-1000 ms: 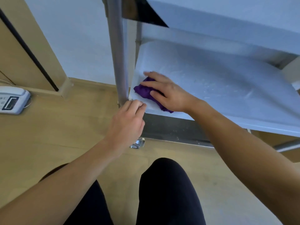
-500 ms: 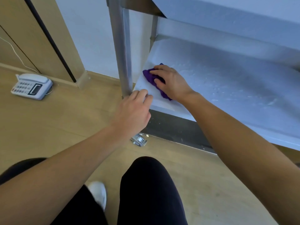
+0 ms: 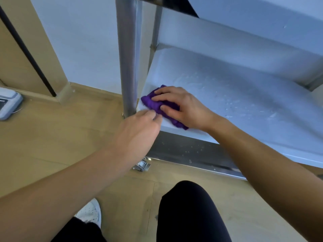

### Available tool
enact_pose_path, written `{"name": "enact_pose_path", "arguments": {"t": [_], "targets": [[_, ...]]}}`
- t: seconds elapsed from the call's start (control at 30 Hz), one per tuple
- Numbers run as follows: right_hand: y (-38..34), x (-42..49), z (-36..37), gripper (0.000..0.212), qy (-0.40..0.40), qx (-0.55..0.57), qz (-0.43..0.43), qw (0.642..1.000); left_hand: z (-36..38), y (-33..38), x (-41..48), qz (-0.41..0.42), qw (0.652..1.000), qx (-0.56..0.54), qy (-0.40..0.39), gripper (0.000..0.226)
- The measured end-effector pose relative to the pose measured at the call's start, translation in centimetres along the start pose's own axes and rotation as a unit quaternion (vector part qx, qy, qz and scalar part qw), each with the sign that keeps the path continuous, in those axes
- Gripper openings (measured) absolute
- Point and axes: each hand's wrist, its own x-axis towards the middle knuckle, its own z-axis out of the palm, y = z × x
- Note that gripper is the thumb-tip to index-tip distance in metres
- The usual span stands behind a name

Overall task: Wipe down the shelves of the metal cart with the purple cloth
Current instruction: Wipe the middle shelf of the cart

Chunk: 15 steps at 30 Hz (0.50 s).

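The purple cloth [image 3: 153, 103] lies bunched on the front left corner of the metal cart's lower shelf [image 3: 236, 95]. My right hand [image 3: 181, 105] presses flat on top of it, fingers spread over the fabric. My left hand [image 3: 139, 130] rests against the shelf's front left corner beside the cart's upright post [image 3: 127, 58], its fingertips curled at the edge near the cloth. Water droplets and streaks show on the shelf surface to the right of the cloth. An upper shelf [image 3: 253, 23] overhangs from above.
A white desk telephone [image 3: 8, 105] sits on the wooden floor at far left by a door frame [image 3: 35, 55]. A caster brake [image 3: 142, 165] shows under the cart corner. My dark-trousered knees [image 3: 190, 210] and a white shoe [image 3: 90, 210] are below.
My right hand has drawn the cloth back toward the shelf's front left corner. The left hand stays at the corner. The view has shifted slightly.
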Motion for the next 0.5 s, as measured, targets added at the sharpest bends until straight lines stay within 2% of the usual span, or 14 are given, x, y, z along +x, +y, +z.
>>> {"name": "enact_pose_path", "arguments": {"t": [0.13,0.23,0.27,0.33,0.4,0.5], "targets": [[3.0,3.3,-0.5,0.031,0.009,-0.039,0.052,0.998,0.0,0.5,0.7,-0.014,0.998,0.048,-0.031,0.039],[5.0,5.7,-1.1,0.033,0.024,-0.033,0.164,0.986,-0.2,0.8,0.6,-0.007,0.997,0.075,0.004,0.029],[5.1,5.9,-1.0,0.033,0.021,-0.036,0.177,0.983,-0.3,0.7,0.5,-0.009,0.997,0.077,0.016,0.028],[4.0,5.5,-0.6,0.033,0.018,-0.042,0.146,0.988,0.1,0.4,0.6,-0.019,0.998,0.044,0.028,0.028],[1.7,3.6,-0.1,0.033,0.016,-0.032,0.065,0.997,0.1,0.4,0.8,-0.015,0.999,0.030,0.023,0.026],[-0.4,0.6,0.5,0.029,0.007,-0.004,-0.052,0.999,-0.6,0.6,0.6,0.018,0.998,0.064,0.014,0.029]]}}
